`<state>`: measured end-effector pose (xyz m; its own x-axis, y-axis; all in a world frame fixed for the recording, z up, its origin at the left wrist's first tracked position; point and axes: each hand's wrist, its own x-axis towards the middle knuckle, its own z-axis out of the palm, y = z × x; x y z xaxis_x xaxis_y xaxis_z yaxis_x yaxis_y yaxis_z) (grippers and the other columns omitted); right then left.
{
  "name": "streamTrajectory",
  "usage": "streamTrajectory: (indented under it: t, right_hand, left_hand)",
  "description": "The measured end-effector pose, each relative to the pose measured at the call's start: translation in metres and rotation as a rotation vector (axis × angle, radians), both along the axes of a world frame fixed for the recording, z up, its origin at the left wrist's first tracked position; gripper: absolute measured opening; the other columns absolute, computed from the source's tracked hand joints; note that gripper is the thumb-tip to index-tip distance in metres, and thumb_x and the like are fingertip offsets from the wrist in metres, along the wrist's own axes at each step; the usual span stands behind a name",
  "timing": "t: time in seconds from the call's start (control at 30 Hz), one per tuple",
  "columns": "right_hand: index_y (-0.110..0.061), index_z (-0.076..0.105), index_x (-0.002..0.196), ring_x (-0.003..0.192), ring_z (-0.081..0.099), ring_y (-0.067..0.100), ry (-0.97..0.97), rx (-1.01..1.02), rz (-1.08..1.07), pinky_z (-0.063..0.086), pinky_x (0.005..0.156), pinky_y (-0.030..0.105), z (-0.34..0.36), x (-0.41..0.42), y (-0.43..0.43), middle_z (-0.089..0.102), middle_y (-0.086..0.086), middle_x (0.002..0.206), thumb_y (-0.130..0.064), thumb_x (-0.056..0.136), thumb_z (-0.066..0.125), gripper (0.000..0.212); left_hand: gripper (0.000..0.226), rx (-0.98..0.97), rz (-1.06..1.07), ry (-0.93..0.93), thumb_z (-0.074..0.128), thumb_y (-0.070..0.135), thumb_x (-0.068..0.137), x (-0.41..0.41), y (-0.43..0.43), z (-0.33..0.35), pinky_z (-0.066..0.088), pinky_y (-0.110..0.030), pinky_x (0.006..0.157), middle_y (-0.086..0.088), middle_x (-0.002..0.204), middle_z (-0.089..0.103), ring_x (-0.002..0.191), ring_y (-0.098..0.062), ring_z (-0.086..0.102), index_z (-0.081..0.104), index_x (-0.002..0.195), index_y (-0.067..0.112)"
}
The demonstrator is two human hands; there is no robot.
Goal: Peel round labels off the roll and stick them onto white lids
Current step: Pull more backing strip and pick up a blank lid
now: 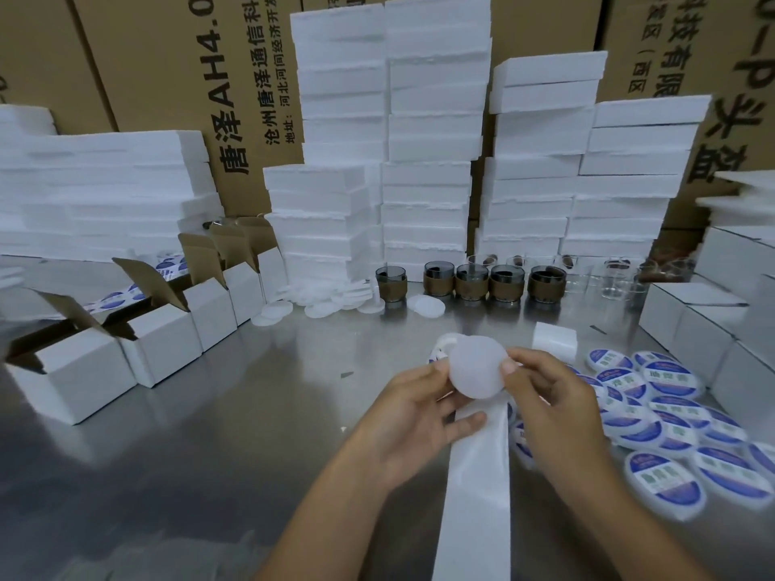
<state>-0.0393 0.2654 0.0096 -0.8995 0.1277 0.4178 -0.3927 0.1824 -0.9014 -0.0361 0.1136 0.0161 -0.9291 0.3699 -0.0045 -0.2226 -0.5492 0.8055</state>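
Currently, in the head view, your left hand [415, 417] and right hand [549, 408] hold one round translucent-white plastic lid [476, 371] between them, above the brushed-metal surface [209, 434]. Both hands are curled, each thumb pinching an opposite edge of the lid. Your left fingers [465, 422] also rest on the white paper backing strip [478, 475] running toward you. The lid's visible face is blank; its far side cannot be seen. Finished white lids [721, 475] lie on your right, each bearing a round blue-and-white label [667, 381]. To match them, centre the label before contact, press from the middle outward, and keep thumbs off the adhesive.
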Motion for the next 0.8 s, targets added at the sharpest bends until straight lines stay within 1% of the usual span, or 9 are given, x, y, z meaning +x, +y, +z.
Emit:
streamTrajectory:
  t: [0.17, 0.23, 0.33, 0.43, 0.47, 0.53, 0.63, 0.7, 0.8]
  right_hand:
    - [-0.028, 0.066, 0.08, 0.072, 0.064, 0.002, -0.012, -0.048, 0.051, 0.048, 0.057, 0.011, 0.0, 0.003, -0.004, 0.071, -0.008, 0.073, -0.019, 0.084, 0.064, 0.01]
    - [-0.025, 0.068, 0.081, 0.073, 0.066, 0.005, -0.012, -0.052, 0.087, 0.051, 0.062, 0.013, -0.001, 0.005, -0.009, 0.071, -0.007, 0.074, -0.019, 0.082, 0.066, 0.006]
    - [-0.025, 0.068, 0.081, 0.076, 0.067, 0.002, -0.033, -0.032, 0.114, 0.052, 0.069, 0.015, -0.004, 0.008, -0.014, 0.071, -0.014, 0.077, -0.023, 0.081, 0.067, 0.002]
    - [-0.022, 0.068, 0.079, 0.076, 0.065, -0.001, -0.011, 0.028, 0.113, 0.048, 0.067, 0.01, -0.005, 0.008, -0.015, 0.07, -0.016, 0.076, -0.024, 0.086, 0.06, 0.011]
    - [-0.022, 0.068, 0.078, 0.076, 0.063, -0.002, 0.015, 0.107, 0.101, 0.045, 0.066, 0.008, -0.005, 0.009, -0.014, 0.069, -0.017, 0.075, -0.026, 0.089, 0.056, 0.017]
    - [-0.023, 0.066, 0.082, 0.076, 0.059, 0.001, 0.096, 0.328, 0.032, 0.041, 0.069, 0.016, -0.008, 0.009, -0.013, 0.067, -0.017, 0.073, -0.03, 0.092, 0.05, 0.021]
    - [-0.027, 0.064, 0.101, 0.078, 0.052, 0.005, 0.218, 0.704, -0.123, 0.031, 0.076, 0.026, -0.007, 0.01, -0.013, 0.061, -0.017, 0.079, -0.033, 0.093, 0.049, 0.018]
    - [-0.029, 0.059, 0.115, 0.092, 0.053, 0.011, 0.201, 0.92, -0.177, 0.03, 0.082, 0.029, -0.005, 0.01, -0.017, 0.064, -0.012, 0.095, -0.042, 0.092, 0.045, 0.03]
    - [-0.03, 0.057, 0.117, 0.106, 0.047, 0.017, 0.109, 1.195, -0.24, 0.029, 0.086, 0.033, -0.003, 0.007, -0.027, 0.06, -0.005, 0.111, -0.05, 0.092, 0.033, 0.04]
  left_hand:
    - [0.036, -0.094, 0.108, 0.118, 0.055, 0.041, 0.082, -0.001, 0.005, 0.0, 0.055, -0.026, 0.069, -0.005, 0.097, 0.072, 0.086, -0.016, 0.069, 0.069, 0.1, 0.013]
    - [0.024, -0.117, 0.162, 0.172, 0.065, 0.041, 0.08, -0.001, 0.009, -0.001, 0.055, -0.027, 0.072, -0.004, 0.095, 0.07, 0.087, -0.017, 0.067, 0.072, 0.091, 0.021]
    - [0.01, -0.132, 0.2, 0.2, 0.07, 0.035, 0.079, -0.004, 0.014, -0.005, 0.056, -0.033, 0.079, -0.005, 0.094, 0.066, 0.089, -0.022, 0.064, 0.071, 0.085, 0.027]
    - [0.01, -0.082, 0.22, 0.181, 0.066, 0.031, 0.075, -0.006, 0.012, -0.006, 0.056, -0.031, 0.069, -0.005, 0.083, 0.067, 0.082, -0.021, 0.066, 0.071, 0.079, 0.024]
    - [0.01, -0.051, 0.243, 0.171, 0.065, 0.029, 0.075, -0.007, 0.01, -0.005, 0.055, -0.029, 0.063, -0.005, 0.08, 0.068, 0.077, -0.019, 0.066, 0.071, 0.078, 0.022]
    - [0.011, 0.019, 0.324, 0.134, 0.064, 0.025, 0.075, -0.01, 0.004, -0.004, 0.052, -0.025, 0.055, -0.002, 0.074, 0.067, 0.067, -0.014, 0.066, 0.069, 0.08, 0.017]
    - [0.006, 0.124, 0.435, 0.059, 0.059, 0.017, 0.084, -0.016, -0.008, -0.004, 0.052, -0.026, 0.058, 0.0, 0.07, 0.063, 0.063, -0.011, 0.063, 0.064, 0.084, 0.014]
    - [0.01, 0.194, 0.448, 0.022, 0.054, 0.015, 0.09, -0.018, -0.012, -0.004, 0.053, -0.026, 0.062, -0.002, 0.073, 0.065, 0.066, -0.012, 0.065, 0.062, 0.085, 0.013]
    - [0.009, 0.232, 0.447, -0.006, 0.054, 0.013, 0.091, -0.018, -0.011, -0.006, 0.057, -0.026, 0.061, -0.003, 0.075, 0.07, 0.071, -0.013, 0.07, 0.061, 0.086, 0.011]
